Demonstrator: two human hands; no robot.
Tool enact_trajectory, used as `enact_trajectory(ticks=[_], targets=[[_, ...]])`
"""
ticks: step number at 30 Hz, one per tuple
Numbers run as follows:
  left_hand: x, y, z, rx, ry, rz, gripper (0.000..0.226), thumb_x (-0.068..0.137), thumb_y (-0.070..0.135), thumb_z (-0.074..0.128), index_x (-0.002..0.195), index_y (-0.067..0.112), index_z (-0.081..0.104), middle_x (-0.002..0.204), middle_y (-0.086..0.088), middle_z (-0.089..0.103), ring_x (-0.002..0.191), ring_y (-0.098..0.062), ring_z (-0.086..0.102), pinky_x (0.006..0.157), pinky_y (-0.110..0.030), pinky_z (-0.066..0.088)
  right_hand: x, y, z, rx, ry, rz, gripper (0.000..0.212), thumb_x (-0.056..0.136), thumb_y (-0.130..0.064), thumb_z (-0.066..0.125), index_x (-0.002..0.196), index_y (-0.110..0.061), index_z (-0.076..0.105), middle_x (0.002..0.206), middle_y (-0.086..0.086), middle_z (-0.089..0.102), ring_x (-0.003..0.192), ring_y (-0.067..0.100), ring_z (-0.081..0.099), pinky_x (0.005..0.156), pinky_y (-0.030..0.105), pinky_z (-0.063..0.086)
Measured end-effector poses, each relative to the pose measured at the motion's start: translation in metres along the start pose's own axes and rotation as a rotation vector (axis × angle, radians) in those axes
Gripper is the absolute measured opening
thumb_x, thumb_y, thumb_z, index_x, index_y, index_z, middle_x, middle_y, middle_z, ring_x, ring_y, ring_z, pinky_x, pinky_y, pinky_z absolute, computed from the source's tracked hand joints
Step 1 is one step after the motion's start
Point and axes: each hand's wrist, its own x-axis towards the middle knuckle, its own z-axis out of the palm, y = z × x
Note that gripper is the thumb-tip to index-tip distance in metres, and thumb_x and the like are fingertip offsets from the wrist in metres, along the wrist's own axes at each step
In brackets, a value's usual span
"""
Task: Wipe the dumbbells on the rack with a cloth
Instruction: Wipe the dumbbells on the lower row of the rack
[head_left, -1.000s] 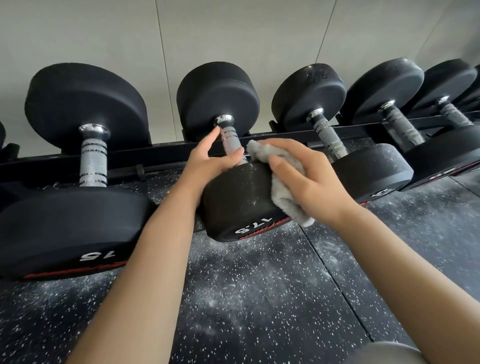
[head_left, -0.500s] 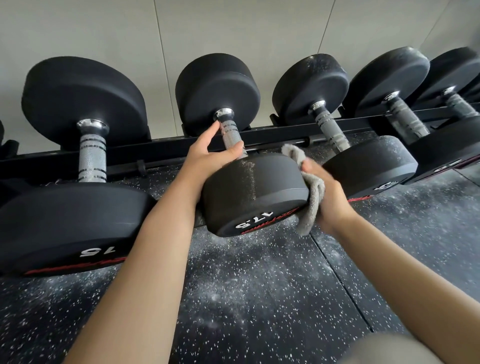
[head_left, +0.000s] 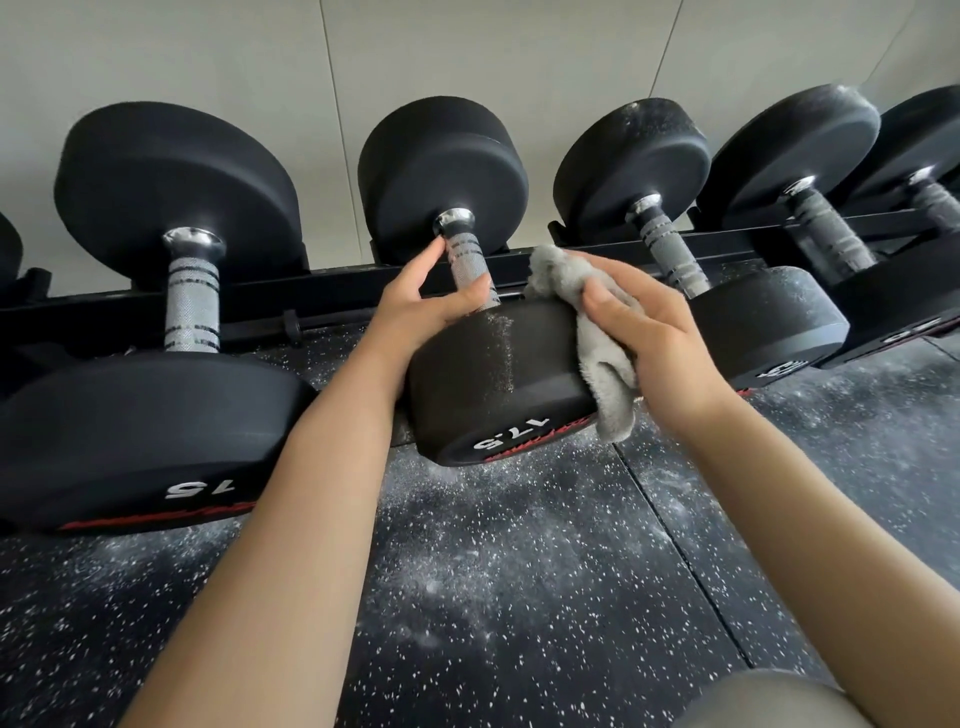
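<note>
Cloth gripped by right hand against near head of 17.5 dumbbell; left hand clasps same head.

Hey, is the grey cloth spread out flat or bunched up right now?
Bunched up. The cloth is crumpled in the right hand, pressed against the near head of the 17.5 dumbbell.

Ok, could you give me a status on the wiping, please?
Left hand grips 17.5 dumbbell by the handle. Right hand holds cloth against its near head. Dust streak on top. Nothing blocking.
</note>
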Motion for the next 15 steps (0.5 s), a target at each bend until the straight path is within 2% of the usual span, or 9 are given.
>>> enact_trajectory(ticks=[2, 4, 6, 8, 10, 11, 12, 13, 15], targets=[[-0.001, -0.002, -0.001, -0.017, -0.013, -0.013, 0.073, 0.082, 0.028, 0.075, 0.145, 0.032, 0.039, 0.132, 0.016, 0.045, 0.087, 0.015, 0.054, 0.063, -0.002, 0.046, -0.003, 0.006, -0.005, 0.091, -0.017, 0.063, 0.031, 0.097, -0.023, 0.048, 0.122, -0.017, 0.066, 0.116, 0.004, 0.072, 0.114, 0.022, 0.064, 0.101, 0.039, 0.047], [-0.004, -0.002, -0.003, -0.064, -0.035, -0.034, 0.074, 0.081, 0.029, 0.076, 0.144, 0.034, 0.039, 0.139, 0.009, 0.047, 0.102, 0.001, 0.06, 0.079, -0.014, 0.052, -0.005, 0.004, -0.005, 0.06, -0.016, 0.07, 0.028, 0.099, -0.019, 0.049, 0.121, -0.017, 0.067, 0.111, -0.001, 0.073, 0.109, 0.015, 0.066, 0.097, 0.034, 0.047], [-0.005, -0.002, -0.003, -0.065, -0.041, -0.042, 0.073, 0.081, 0.029, 0.076, 0.144, 0.035, 0.039, 0.141, 0.004, 0.048, 0.11, -0.008, 0.061, 0.089, -0.024, 0.052, -0.001, -0.01, 0.0, -0.078, -0.05, 0.005, 0.026, 0.095, -0.021, 0.053, 0.116, -0.021, 0.068, 0.106, -0.011, 0.073, 0.106, 0.006, 0.065, 0.094, 0.025, 0.048], [-0.002, -0.002, -0.002, -0.054, -0.065, -0.072, 0.065, 0.084, 0.027, 0.072, 0.142, 0.029, 0.043, 0.138, -0.003, 0.052, 0.113, -0.015, 0.061, 0.093, -0.029, 0.05, 0.005, -0.028, 0.016, -0.398, -0.118, -0.108, 0.031, 0.092, -0.035, 0.054, 0.117, -0.028, 0.07, 0.109, -0.015, 0.072, 0.108, 0.005, 0.065, 0.095, 0.032, 0.051], [0.0, 0.004, 0.0, -0.235, -0.099, -0.214, 0.042, 0.09, 0.04, 0.063, 0.125, 0.018, 0.06, 0.116, -0.012, 0.067, 0.098, -0.021, 0.068, 0.084, -0.031, 0.054, 0.006, -0.039, 0.041, -0.854, -0.153, -0.28, 0.033, 0.091, -0.05, 0.052, 0.117, -0.039, 0.07, 0.108, -0.015, 0.072, 0.105, 0.01, 0.066, 0.088, 0.042, 0.053], [0.001, 0.007, 0.0, -0.297, -0.103, -0.275, 0.039, 0.091, 0.048, 0.058, 0.114, 0.017, 0.065, 0.091, -0.013, 0.072, 0.08, -0.02, 0.071, 0.071, -0.028, 0.056, 0.005, -0.042, 0.054, -1.019, -0.168, -0.385, 0.032, 0.091, -0.053, 0.051, 0.115, -0.042, 0.07, 0.107, -0.015, 0.072, 0.103, 0.013, 0.067, 0.083, 0.042, 0.054], [0.002, 0.009, 0.0, -0.409, -0.101, -0.335, 0.039, 0.091, 0.051, 0.055, 0.11, 0.018, 0.065, 0.072, -0.009, 0.071, 0.065, -0.018, 0.069, 0.061, -0.025, 0.055, 0.005, -0.043, 0.061, -1.079, -0.191, -0.468, 0.032, 0.092, -0.054, 0.051, 0.114, -0.043, 0.07, 0.108, -0.015, 0.072, 0.101, 0.015, 0.067, 0.079, 0.041, 0.054], [-0.001, 0.011, 0.0, -0.416, -0.114, -0.328, 0.041, 0.091, 0.052, 0.054, 0.113, 0.018, 0.063, 0.065, -0.007, 0.069, 0.059, -0.017, 0.068, 0.056, -0.023, 0.053, 0.005, -0.043, 0.061, -1.049, -0.224, -0.503, 0.032, 0.091, -0.054, 0.051, 0.114, -0.042, 0.071, 0.11, -0.016, 0.071, 0.102, 0.015, 0.067, 0.079, 0.041, 0.054], [-0.003, 0.009, 0.0, -0.42, -0.167, -0.338, 0.05, 0.088, 0.047, 0.062, 0.124, 0.012, 0.059, 0.085, -0.008, 0.073, 0.066, -0.019, 0.069, 0.058, -0.025, 0.055, 0.009, -0.041, 0.043, -0.834, -0.282, -0.426, 0.035, 0.091, -0.052, 0.054, 0.118, -0.035, 0.071, 0.115, -0.015, 0.071, 0.108, 0.009, 0.066, 0.089, 0.041, 0.054]])
